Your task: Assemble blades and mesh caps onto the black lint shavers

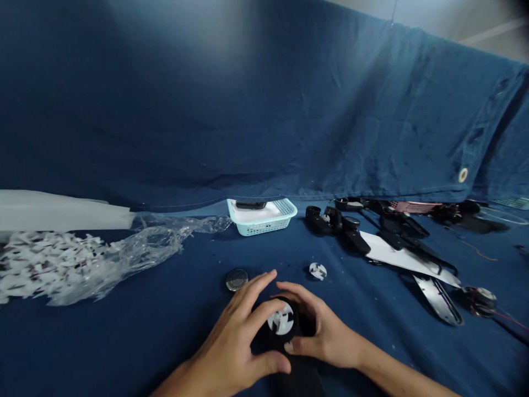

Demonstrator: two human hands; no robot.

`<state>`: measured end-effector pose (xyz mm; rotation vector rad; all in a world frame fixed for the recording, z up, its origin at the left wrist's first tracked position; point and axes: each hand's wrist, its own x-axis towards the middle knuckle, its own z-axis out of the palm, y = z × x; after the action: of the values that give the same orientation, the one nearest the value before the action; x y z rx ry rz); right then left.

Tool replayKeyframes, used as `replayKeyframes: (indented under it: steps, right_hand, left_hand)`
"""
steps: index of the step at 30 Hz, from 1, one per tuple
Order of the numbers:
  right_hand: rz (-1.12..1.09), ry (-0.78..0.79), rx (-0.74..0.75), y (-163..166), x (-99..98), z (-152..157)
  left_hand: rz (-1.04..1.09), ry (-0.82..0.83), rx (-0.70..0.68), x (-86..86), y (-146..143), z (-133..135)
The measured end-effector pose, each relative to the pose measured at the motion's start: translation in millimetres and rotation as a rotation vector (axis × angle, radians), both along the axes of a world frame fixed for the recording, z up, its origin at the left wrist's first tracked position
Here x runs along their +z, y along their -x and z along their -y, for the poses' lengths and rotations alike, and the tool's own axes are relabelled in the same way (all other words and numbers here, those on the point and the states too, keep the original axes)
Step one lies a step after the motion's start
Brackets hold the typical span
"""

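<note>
A black housing [303, 380] with a round head and a long body stands low in the middle, in front of me. Set in its round opening is a white finned round part [281, 320]. My right hand [326, 331] curls around the right side of the head, thumb on the near edge. From the left comes my left hand [237, 336], fingers spread, its index fingertip at the white part's upper rim and its thumb over the black body. A round perforated metal cover [237, 279] lies just beyond the left hand. Another white finned part [318, 271] rests beyond the right hand.
A light blue basket [264, 226] stands at the back with a dark item inside. Left lies a clear plastic bag [136, 251] with many white pieces [45, 259]. Black housings [351, 234], a white sheet [397, 256], a silver shell [438, 300] and a wired motor-like part [481, 298] lie right.
</note>
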<state>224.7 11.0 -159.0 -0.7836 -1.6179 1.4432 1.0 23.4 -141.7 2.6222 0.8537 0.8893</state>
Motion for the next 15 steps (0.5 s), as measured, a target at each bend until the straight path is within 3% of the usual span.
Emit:
replayKeyframes:
  steps: [3,6,11,15]
  right_hand:
    - [0.007,-0.024,0.008,0.7,1.5,-0.9]
    - [-0.016,-0.037,0.012,1.1,1.0,-1.6]
    - [-0.019,-0.001,-0.02,0.5,-1.7,-1.2]
    - [-0.026,-0.005,-0.015,-0.1,-1.4,-0.6]
  left_hand:
    - [0.005,0.069,-0.067,-0.5,-5.3,3.8]
    - [0.044,-0.011,-0.095,-3.0,-6.1,4.8]
    - [0.084,-0.169,-0.011,-5.9,1.0,2.3]
    - [0.081,-0.12,0.065,-4.1,0.2,1.8]
